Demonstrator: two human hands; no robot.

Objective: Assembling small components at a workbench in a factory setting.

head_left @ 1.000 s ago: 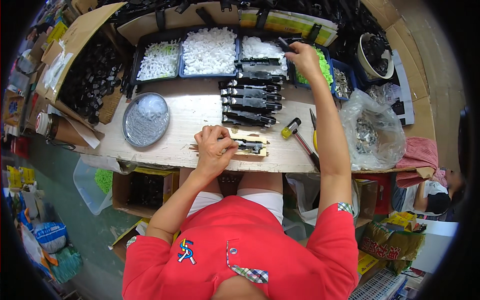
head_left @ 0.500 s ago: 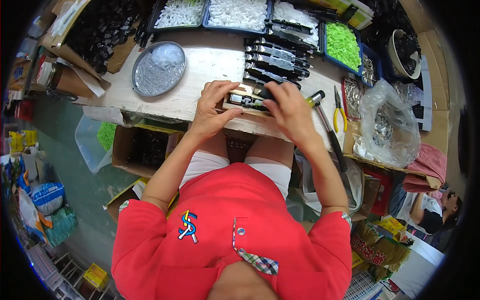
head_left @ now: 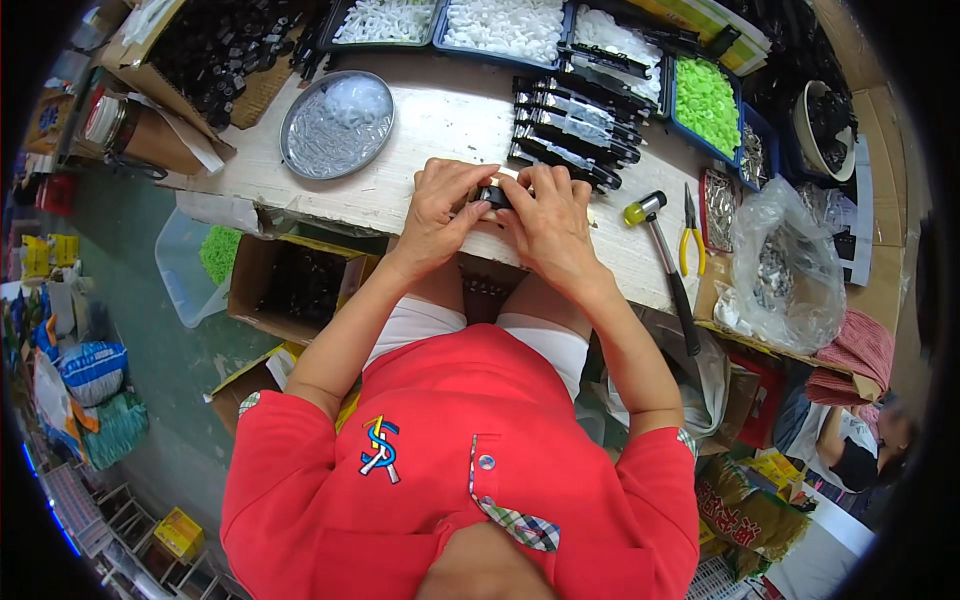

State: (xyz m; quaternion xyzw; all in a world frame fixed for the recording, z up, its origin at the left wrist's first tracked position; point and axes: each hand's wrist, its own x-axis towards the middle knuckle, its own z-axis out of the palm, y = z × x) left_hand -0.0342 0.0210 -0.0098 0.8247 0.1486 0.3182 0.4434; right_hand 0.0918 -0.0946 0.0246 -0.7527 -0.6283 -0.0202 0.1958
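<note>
My left hand (head_left: 445, 208) and my right hand (head_left: 550, 217) meet at the front edge of the workbench. Between them is a small black plastic part (head_left: 491, 196), pinched by the fingertips of both. The fingers hide most of it and whatever lies beneath it. Just beyond my right hand, several long black plastic assemblies (head_left: 570, 150) lie in a stacked row. A hammer (head_left: 670, 262) with a yellow-tipped head rests to the right of that hand, its handle hanging over the edge. Pliers (head_left: 691, 240) with yellow grips lie beside the hammer.
A round metal tray (head_left: 290, 150) of clear small parts stands at left on the bench (head_left: 440, 120). Bins of white pieces (head_left: 505, 30) and green pieces (head_left: 705, 100) line the back. At right sits a plastic bag (head_left: 790, 265) of metal parts. Below left is a cardboard box (head_left: 245, 290).
My right hand has come down and left, closer to my left hand, and its fingers now press on the black part. The whole view has shifted slightly.
</note>
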